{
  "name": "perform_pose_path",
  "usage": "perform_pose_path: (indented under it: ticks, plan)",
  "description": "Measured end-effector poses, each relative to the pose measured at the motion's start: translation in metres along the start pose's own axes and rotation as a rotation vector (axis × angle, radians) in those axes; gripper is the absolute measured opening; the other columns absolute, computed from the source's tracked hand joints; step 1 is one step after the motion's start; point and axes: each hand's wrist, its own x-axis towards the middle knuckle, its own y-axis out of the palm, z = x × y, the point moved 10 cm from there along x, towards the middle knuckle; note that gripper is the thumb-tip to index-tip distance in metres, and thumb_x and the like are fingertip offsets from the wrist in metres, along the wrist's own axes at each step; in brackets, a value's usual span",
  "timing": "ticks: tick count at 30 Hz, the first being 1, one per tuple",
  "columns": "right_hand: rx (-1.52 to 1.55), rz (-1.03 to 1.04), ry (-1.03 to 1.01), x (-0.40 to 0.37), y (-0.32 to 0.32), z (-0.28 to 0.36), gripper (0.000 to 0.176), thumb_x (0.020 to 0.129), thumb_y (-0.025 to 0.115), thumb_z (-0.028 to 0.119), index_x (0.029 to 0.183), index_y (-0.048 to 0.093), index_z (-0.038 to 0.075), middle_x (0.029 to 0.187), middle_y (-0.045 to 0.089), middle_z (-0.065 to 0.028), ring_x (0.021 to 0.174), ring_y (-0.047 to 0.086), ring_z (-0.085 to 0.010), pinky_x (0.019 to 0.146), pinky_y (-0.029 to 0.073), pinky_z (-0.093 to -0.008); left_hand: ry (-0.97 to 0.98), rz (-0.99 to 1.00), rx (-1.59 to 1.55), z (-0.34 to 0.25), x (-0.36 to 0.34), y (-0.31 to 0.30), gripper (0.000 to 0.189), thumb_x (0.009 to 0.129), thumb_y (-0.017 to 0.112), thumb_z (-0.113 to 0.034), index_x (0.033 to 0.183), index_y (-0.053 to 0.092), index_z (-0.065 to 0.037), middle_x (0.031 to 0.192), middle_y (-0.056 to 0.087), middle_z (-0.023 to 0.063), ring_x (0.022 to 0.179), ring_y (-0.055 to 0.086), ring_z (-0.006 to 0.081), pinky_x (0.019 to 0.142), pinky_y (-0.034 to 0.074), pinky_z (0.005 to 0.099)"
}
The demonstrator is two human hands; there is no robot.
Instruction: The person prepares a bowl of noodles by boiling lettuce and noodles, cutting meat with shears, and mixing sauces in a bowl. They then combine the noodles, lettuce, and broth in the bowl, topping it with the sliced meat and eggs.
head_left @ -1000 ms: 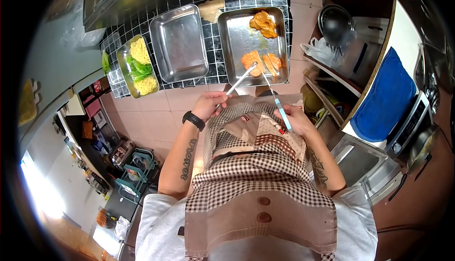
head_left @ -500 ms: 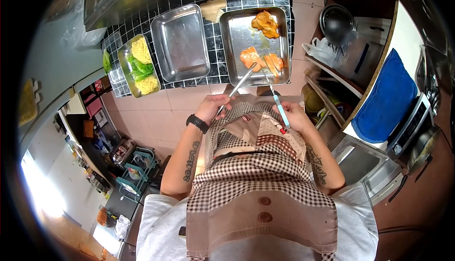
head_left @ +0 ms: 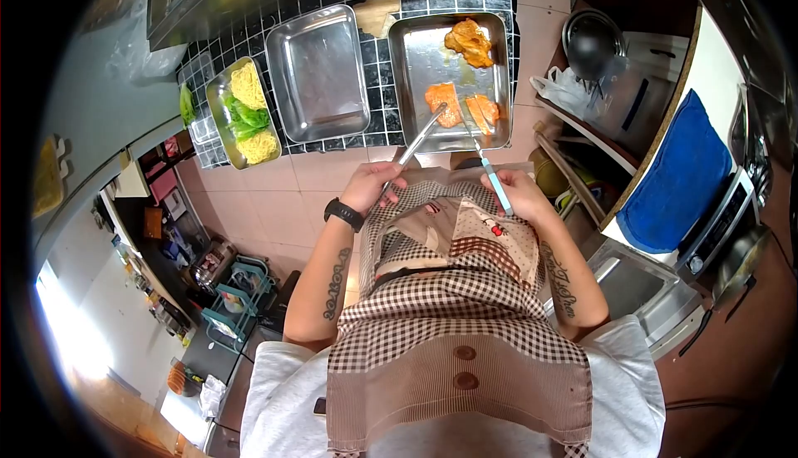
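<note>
My left hand (head_left: 374, 186) is closed around slim metal tongs (head_left: 420, 140), whose tips rest on a larger piece of orange, sauced meat (head_left: 443, 104). In my right hand (head_left: 517, 194) is a knife with a light blue handle (head_left: 496, 185). Its thin blade points into the metal tray (head_left: 407, 63), beside a smaller cut piece of meat (head_left: 482, 114) that has a slit in it. A narrow gap separates the two pieces. Farther back in the same tray lies a darker, whole sauced piece of meat (head_left: 468, 42).
Left of the meat tray stands a second metal tray (head_left: 318, 76). Beyond it, a smaller tray (head_left: 218, 96) holds noodles (head_left: 247, 84) and green lettuce (head_left: 246, 119). A checked cloth (head_left: 381, 96) covers the table. Shelves with a dark pan (head_left: 593, 42) stand at right.
The tong tips have shifted slightly left on the larger piece of meat. The knife has moved a little, and the gap between the two pieces now shows more clearly.
</note>
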Motion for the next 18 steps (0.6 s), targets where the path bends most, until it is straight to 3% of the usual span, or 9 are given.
perform_pose_path:
  ticks: [5, 18]
  plan:
    - [-0.049, 0.035, -0.004, -0.008, 0.000, -0.006, 0.049, 0.089, 0.070, 0.049, 0.085, 0.067, 0.001, 0.060, 0.059, -0.0011, 0.050, 0.056, -0.0101, 0.049, 0.047, -0.0258, 0.040, -0.060, -0.015, -0.001, 0.002, -0.005, 0.024, 0.100, 0.055, -0.017, 0.107, 0.069, 0.001, 0.076, 0.065, 0.0032, 0.049, 0.053, 0.0076, 0.040, 0.037, 0.0189]
    - [0.068, 0.052, -0.015, 0.001, 0.010, 0.013, 0.048, 0.093, 0.065, 0.048, 0.091, 0.066, 0.000, 0.062, 0.054, 0.0012, 0.052, 0.054, -0.0091, 0.050, 0.046, -0.0258, 0.012, -0.007, -0.027, 0.004, -0.008, 0.009, 0.021, 0.098, 0.059, -0.015, 0.107, 0.069, 0.001, 0.073, 0.065, 0.0019, 0.045, 0.048, 0.0063, 0.039, 0.034, 0.0194]
